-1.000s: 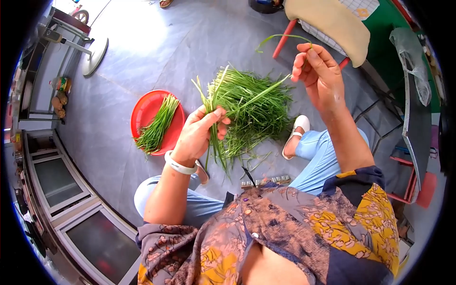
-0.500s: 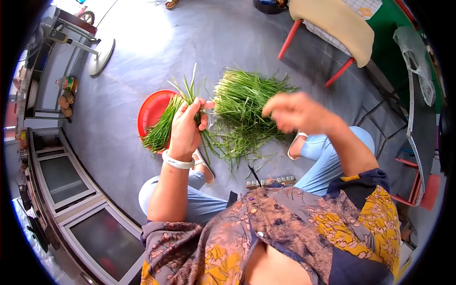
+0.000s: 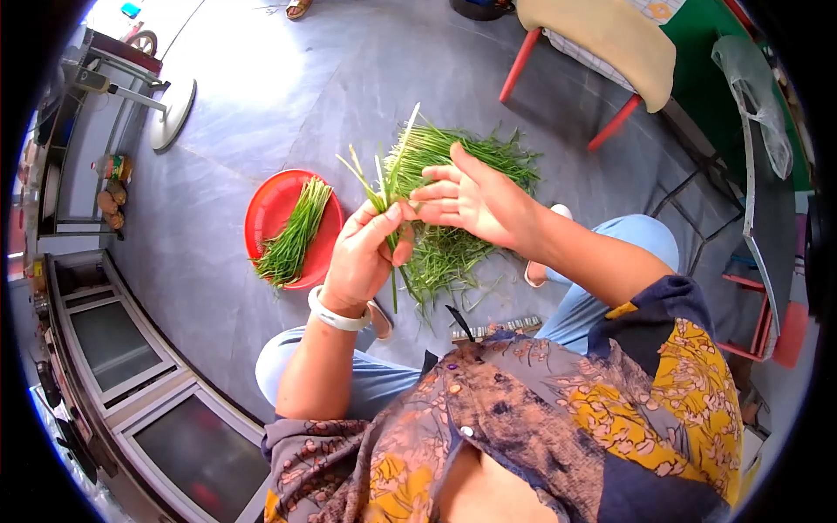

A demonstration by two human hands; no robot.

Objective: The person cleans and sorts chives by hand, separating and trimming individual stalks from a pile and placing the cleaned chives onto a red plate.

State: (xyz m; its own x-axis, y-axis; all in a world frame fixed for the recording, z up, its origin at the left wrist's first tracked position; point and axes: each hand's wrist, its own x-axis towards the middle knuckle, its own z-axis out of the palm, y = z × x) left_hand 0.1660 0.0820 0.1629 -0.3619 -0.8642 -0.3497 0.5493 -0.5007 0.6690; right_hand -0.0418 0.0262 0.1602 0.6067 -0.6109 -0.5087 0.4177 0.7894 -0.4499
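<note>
My left hand (image 3: 364, 253), with a white band on the wrist, is closed round a few green chives (image 3: 384, 187) that stick up past the thumb. Beside it my right hand (image 3: 475, 202) has its fingers stretched and thumb raised; its fingertips are close to these stalks, and I cannot tell if they touch. Behind and below both hands a large pile of chives (image 3: 445, 144) lies on the floor, partly hidden by my right hand. To the left, a red basin (image 3: 327, 248) holds a neat bundle of chives (image 3: 296, 231).
Loose chive bits (image 3: 445, 270) are scattered on the grey tiled floor (image 3: 209, 218) near my feet. A red-legged chair (image 3: 602, 44) stands at the upper right, a white round stand base (image 3: 174, 113) at the upper left. Glass-fronted cabinets (image 3: 192, 444) line the left side.
My left hand has moved right, away from the basin, and now holds the few stalks in front of the pile. My right hand has come left, beside the left hand, fingers extended.
</note>
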